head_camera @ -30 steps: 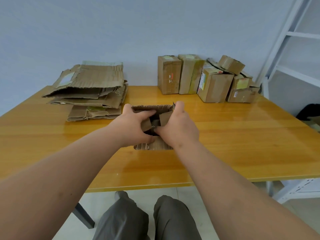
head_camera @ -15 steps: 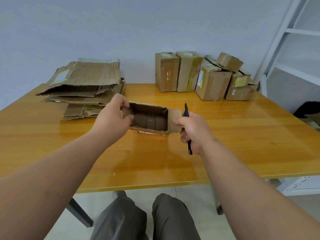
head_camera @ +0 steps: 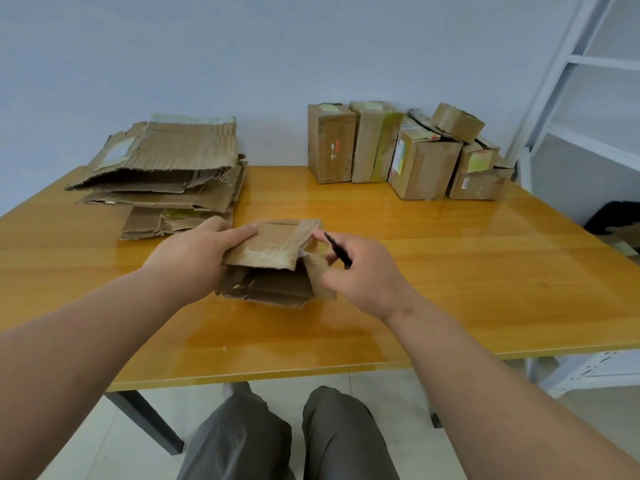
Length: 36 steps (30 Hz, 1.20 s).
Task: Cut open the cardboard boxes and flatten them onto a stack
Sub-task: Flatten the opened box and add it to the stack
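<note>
A small, partly collapsed cardboard box (head_camera: pixel 273 258) sits in the middle of the wooden table (head_camera: pixel 450 271). My left hand (head_camera: pixel 194 258) grips its left end, thumb on top. My right hand (head_camera: pixel 360 271) holds the box's right flap while a black cutter (head_camera: pixel 337 249) sticks out between its fingers. A stack of flattened cardboard (head_camera: pixel 166 174) lies at the back left. Several closed boxes (head_camera: pixel 398 150) stand at the back right against the wall.
A white metal shelf frame (head_camera: pixel 588 98) stands to the right of the table. A dark object (head_camera: pixel 613 216) lies beyond the table's right edge. My legs (head_camera: pixel 277 438) are below the near edge.
The box was upright and being pulled open; it has since been turned and pressed down, now lying squashed between both hands. The cutter stays in my right hand.
</note>
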Each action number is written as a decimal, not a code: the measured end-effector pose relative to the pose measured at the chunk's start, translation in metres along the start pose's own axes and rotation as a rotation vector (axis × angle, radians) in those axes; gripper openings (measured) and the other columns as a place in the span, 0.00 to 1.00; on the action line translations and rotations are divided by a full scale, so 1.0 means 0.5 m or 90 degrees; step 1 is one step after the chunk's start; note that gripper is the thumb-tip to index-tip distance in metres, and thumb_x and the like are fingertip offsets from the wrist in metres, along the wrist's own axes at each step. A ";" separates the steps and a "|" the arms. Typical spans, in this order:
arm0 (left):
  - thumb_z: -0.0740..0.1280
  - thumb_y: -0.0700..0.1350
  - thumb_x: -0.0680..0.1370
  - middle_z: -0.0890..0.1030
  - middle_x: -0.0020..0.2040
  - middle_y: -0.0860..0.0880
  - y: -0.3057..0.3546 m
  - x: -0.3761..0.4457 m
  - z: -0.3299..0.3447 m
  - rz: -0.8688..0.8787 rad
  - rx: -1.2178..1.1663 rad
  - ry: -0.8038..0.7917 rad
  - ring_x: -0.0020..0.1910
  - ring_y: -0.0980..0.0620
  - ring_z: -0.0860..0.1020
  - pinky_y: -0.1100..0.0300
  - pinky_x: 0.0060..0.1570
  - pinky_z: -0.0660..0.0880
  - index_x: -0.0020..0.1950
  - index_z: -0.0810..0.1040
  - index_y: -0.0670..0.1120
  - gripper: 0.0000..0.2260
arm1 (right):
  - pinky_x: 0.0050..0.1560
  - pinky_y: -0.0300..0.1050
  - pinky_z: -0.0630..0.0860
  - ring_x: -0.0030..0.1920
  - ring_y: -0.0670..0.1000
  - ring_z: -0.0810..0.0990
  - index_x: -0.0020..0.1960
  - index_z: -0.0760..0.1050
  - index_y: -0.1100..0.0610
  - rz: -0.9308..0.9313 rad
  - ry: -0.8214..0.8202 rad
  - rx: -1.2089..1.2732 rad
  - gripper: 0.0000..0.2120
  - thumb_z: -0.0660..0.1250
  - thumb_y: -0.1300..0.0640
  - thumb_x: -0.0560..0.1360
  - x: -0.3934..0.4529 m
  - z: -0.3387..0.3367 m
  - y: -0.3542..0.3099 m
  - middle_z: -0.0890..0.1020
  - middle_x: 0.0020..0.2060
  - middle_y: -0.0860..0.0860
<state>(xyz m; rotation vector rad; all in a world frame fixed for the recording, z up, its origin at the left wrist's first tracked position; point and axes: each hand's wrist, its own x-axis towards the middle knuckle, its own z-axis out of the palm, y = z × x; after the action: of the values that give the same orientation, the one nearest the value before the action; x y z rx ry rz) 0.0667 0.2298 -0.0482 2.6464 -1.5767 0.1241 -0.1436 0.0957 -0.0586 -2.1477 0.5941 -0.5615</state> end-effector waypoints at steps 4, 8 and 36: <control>0.61 0.51 0.81 0.66 0.71 0.54 -0.053 -0.023 0.011 0.121 0.107 -0.078 0.63 0.51 0.71 0.54 0.63 0.69 0.72 0.29 0.71 0.40 | 0.50 0.40 0.72 0.50 0.43 0.78 0.51 0.79 0.52 0.052 0.080 0.185 0.09 0.70 0.50 0.73 0.004 -0.004 -0.005 0.81 0.50 0.43; 0.71 0.56 0.73 0.54 0.78 0.54 -0.040 -0.018 -0.008 0.055 0.112 -0.246 0.74 0.48 0.59 0.45 0.72 0.59 0.71 0.26 0.70 0.52 | 0.57 0.45 0.72 0.63 0.50 0.75 0.70 0.72 0.50 0.172 0.026 0.085 0.21 0.65 0.48 0.79 0.020 0.010 0.001 0.76 0.64 0.47; 0.71 0.43 0.74 0.55 0.78 0.59 0.006 0.021 -0.078 0.130 0.036 -0.319 0.71 0.51 0.67 0.53 0.67 0.71 0.74 0.53 0.71 0.41 | 0.55 0.50 0.77 0.57 0.53 0.77 0.65 0.70 0.47 0.147 0.056 -0.090 0.21 0.70 0.51 0.74 0.066 0.096 -0.004 0.78 0.58 0.47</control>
<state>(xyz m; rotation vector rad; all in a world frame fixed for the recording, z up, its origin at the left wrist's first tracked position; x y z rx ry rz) 0.0675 0.2230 -0.0084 2.6882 -2.0022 -0.5350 -0.0896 0.1061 -0.0782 -2.1546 0.9407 -0.5016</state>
